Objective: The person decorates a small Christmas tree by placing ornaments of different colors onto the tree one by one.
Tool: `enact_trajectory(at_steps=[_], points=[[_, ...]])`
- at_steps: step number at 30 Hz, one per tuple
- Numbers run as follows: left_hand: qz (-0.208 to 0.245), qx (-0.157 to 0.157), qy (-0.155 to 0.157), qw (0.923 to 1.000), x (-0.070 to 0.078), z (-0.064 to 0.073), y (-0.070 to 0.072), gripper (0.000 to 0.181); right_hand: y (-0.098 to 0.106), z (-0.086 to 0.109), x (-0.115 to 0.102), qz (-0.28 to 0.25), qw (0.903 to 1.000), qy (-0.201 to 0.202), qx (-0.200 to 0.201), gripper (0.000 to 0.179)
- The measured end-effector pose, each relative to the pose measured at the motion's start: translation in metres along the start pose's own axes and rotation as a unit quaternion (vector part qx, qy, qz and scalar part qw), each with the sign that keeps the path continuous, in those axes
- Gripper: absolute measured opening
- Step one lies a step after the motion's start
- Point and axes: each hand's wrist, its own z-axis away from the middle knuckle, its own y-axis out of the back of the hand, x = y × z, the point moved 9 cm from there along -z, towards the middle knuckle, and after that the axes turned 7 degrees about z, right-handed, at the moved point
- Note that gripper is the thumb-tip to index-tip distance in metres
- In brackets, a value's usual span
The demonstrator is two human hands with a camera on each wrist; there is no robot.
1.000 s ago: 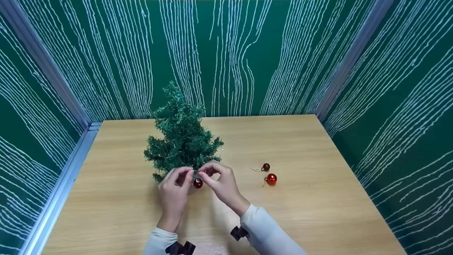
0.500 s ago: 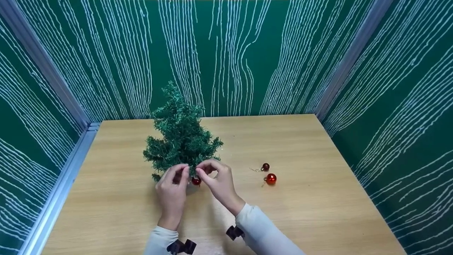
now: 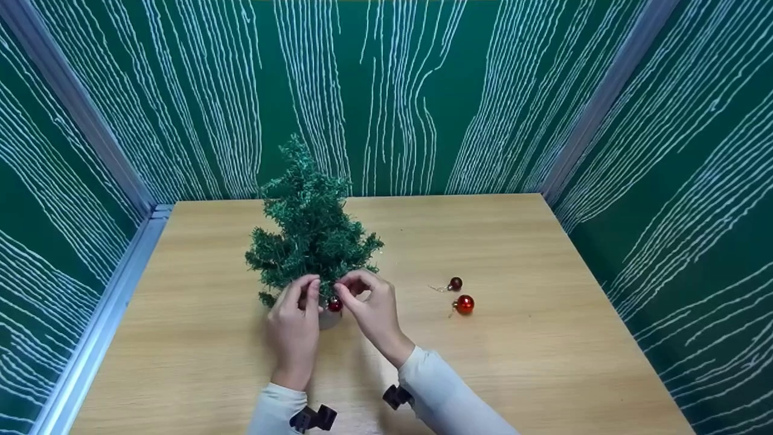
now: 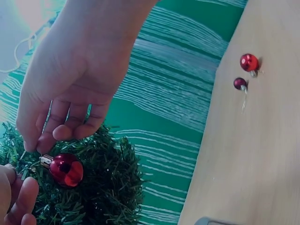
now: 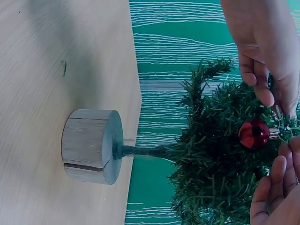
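Backdrop: green walls (image 3: pixel 398 121) with wavy white lines enclose our pale wooden worktop (image 3: pixel 543 374).
Left hand (image 3: pixel 295 329): we see thumb and forefinger drawn together, apparently pinching a thin gold cord (image 4: pixel 22 155), though the tips partly hide it.
Tree (image 3: pixel 311 226): it stands upright on its round wooden base (image 5: pixel 89 146), just beyond our fingertips, long axis vertical.
Dark red ball (image 3: pixel 334 304): it hangs cap uppermost between both hands, just below the fingertips and in front of the lower branches; the right fingertips look nearer.
Right hand (image 3: pixel 375 311): we seem to pinch the cord too, between thumb and forefinger, other fingers loosely curled.
Loose balls: small maroon ball (image 3: pixel 455 283) and larger bright red ball (image 3: pixel 464 304) lie well right of both hands.
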Motion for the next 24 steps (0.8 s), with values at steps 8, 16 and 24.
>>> enact_trajectory(at_steps=[8, 16, 24], points=[[-0.057, 0.004, -0.062, 0.9964, 0.008, 0.002, 0.000, 0.013, -0.002, 0.001, 0.003, 0.007, 0.9999, -0.012, 0.001, 0.002], [-0.054, 0.008, -0.097, 0.9938, 0.013, 0.004, 0.001, 0.013, -0.002, 0.004, 0.008, 0.011, 0.9997, -0.018, 0.011, 0.012], [-0.071, 0.012, -0.118, 0.9904, 0.014, 0.008, 0.002, 0.013, 0.003, 0.004, -0.006, 0.019, 0.9991, -0.037, 0.008, 0.015]])
